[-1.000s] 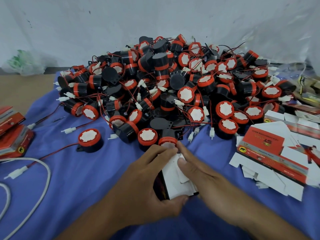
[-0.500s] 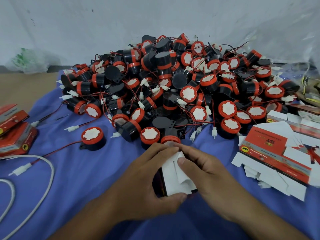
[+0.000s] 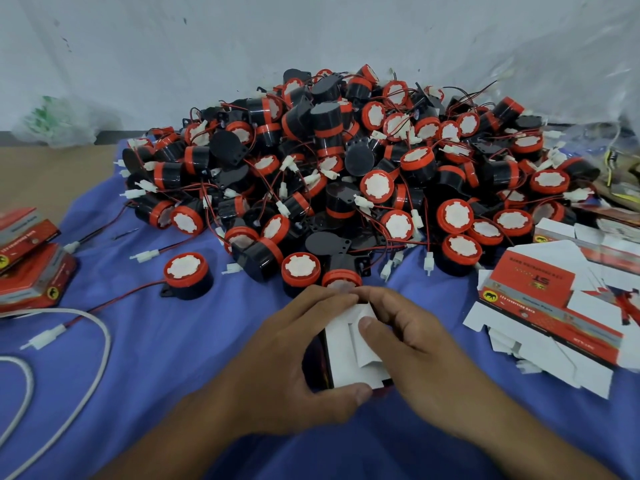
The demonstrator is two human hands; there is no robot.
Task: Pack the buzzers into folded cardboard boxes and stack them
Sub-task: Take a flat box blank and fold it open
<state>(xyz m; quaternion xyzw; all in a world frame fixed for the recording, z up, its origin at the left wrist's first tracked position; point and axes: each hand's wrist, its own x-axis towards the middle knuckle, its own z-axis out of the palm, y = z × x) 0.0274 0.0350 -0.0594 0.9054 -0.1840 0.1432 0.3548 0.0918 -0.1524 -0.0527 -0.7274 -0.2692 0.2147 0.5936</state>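
On the blue cloth (image 3: pixel 166 375), the left hand (image 3: pixel 287 358) and right hand (image 3: pixel 419 344) grip one half-closed box (image 3: pixel 341 358) at near centre, with few packed boxes (image 3: pixel 31 268) at left and the far buzzer pile (image 3: pixel 346 174) seemingly mostly unpacked.

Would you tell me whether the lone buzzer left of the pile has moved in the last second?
No. The lone buzzer keeps its place beside the pile on the blue cloth; only the camera shifted slightly.
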